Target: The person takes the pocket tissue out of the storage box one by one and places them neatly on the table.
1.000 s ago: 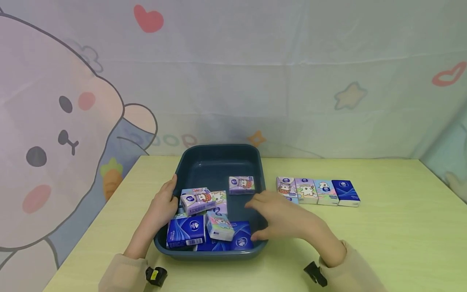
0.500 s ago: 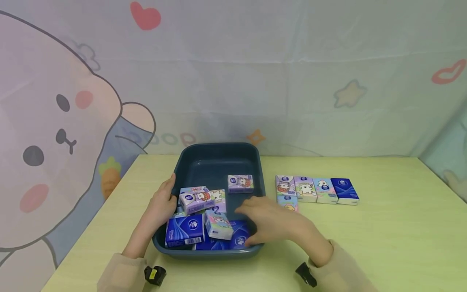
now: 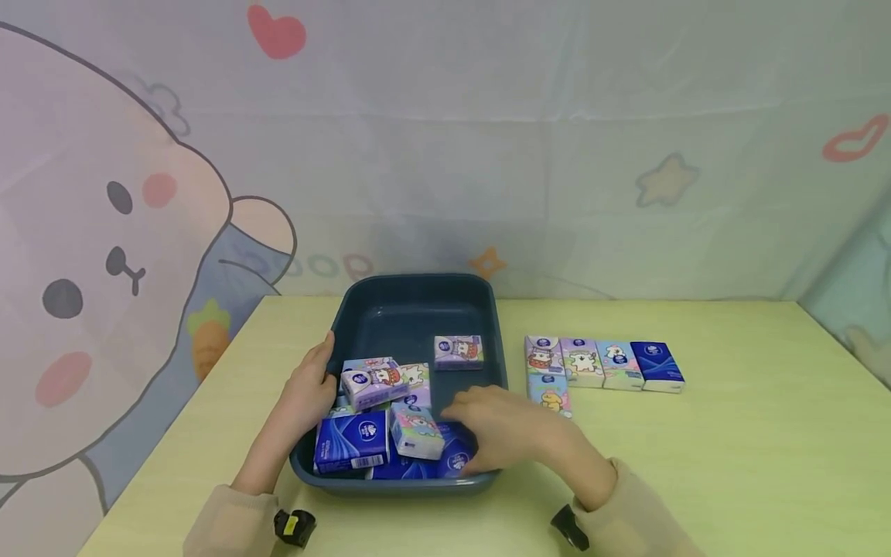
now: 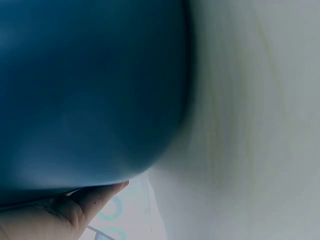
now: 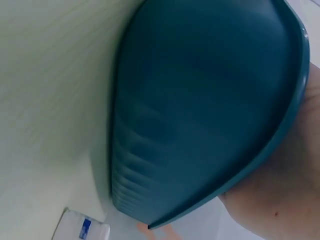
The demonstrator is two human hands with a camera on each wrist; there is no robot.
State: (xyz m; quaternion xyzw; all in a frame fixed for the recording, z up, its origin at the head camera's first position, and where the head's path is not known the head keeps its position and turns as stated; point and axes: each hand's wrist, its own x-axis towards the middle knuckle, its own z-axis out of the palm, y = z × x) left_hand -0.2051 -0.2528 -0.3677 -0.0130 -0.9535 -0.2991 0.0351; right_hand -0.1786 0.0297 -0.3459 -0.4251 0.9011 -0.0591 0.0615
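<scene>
A dark blue plastic bin (image 3: 390, 321) stands on the table, holding several small tissue packs. My left hand (image 3: 309, 391) grips its left rim; in the left wrist view the fingers (image 4: 100, 197) lie along the outer wall. Reaching over the right wall, my right hand (image 3: 504, 429) is inside the bin with thumb and fingers spread at a blue tissue pack (image 3: 455, 452) in the near right corner. Beside that pack lies a light pastel tissue pack (image 3: 418, 431). In the right wrist view the bin wall hides the fingertips.
Right of the bin, tissue packs lie in a row, ending with a blue pack (image 3: 657, 366); a pastel pack (image 3: 550, 393) sits in front of the row's left end. A purple pack (image 3: 459, 352) rests apart inside the bin. A printed cloth (image 3: 445, 155) hangs behind the table.
My right hand has moved left and a little down, farther into the bin, over the blue tissue pack. My left hand stays on the rim.
</scene>
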